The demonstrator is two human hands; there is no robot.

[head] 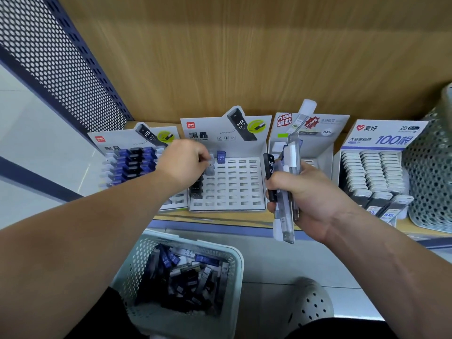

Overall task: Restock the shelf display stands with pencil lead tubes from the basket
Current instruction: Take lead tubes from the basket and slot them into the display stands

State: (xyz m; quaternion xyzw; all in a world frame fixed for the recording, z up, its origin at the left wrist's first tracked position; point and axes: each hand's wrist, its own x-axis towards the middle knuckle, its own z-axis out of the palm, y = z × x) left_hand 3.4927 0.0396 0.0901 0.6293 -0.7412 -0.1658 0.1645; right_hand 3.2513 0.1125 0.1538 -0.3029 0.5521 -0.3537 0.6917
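Wood-grain back panel [244, 57] fills the top, with a dark perforated side panel [49, 57] on the left. A wooden shelf [220, 219] runs below, pale tiled floor [269, 260] under it. A pale perforated basket [238, 263] sits on the floor in front of the shelf, heaped with loose lead tubes [186, 272], black, blue and clear. Four display stands sit side by side on the shelf: left stand [132, 162] mostly full, middle stand [234, 187] nearly all bare slots, third stand [327, 143] partly behind the right hand, right stand [374, 172] packed with white tubes. A mesh bin [430, 167] is at far right. Right hand [310, 192] grips a bundle of tubes [288, 172] upright, near the middle stand's right edge. Left hand [183, 162], fingers curled, looks to pinch a pale tube [209, 167] at the middle stand's upper left, beside a seated blue tube [220, 157]; the contact is blurred. Step judged: seating one tube. To do it well, hold the tube upright over a bare slot and press straight down till it stops. Fill along the row, match tube type to the stand's print, and avoid knocking the black tubes [197, 189] seated just below the hand.
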